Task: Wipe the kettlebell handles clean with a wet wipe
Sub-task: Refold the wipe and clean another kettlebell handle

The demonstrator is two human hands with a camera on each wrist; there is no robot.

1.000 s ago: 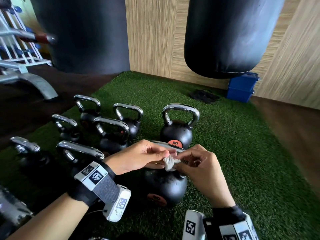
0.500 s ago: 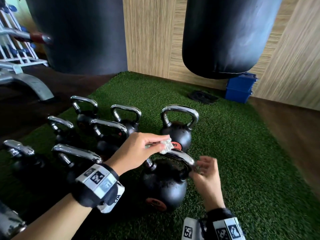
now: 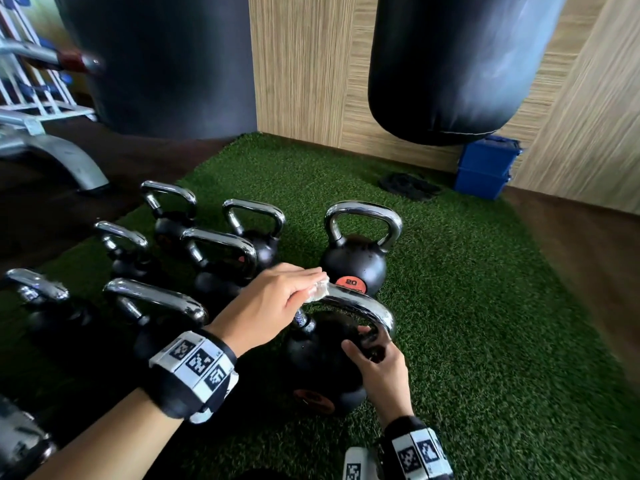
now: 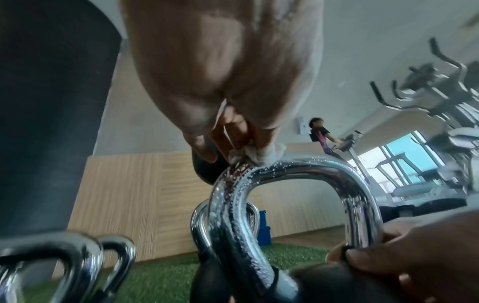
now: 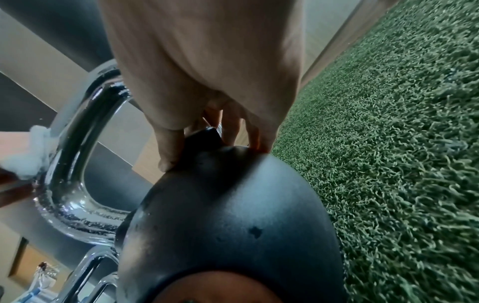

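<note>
A black kettlebell [image 3: 322,362] with a chrome handle [image 3: 363,306] stands on the green turf in front of me. My left hand [image 3: 277,303] holds a crumpled white wet wipe [image 3: 318,291] and presses it on the left top of that handle; the left wrist view shows the wet wipe [image 4: 261,155] on the wet, beaded handle [image 4: 298,170]. My right hand [image 3: 377,362] grips the base of the handle's right leg where it joins the ball; in the right wrist view its thumb and fingers [image 5: 168,147] curl round that joint on the kettlebell [image 5: 228,215].
Several more chrome-handled kettlebells stand to the left and behind, one marked 20 [image 3: 353,265]. Two black punching bags [image 3: 450,64] hang above the turf. A blue box [image 3: 485,168] sits by the wooden wall; a metal rack [image 3: 41,98] stands far left. Another person [image 4: 320,133] is on a machine.
My left hand took the wipe from between both hands and brought it down onto the handle's top. My right hand dropped to the handle's right base and gripped it.
</note>
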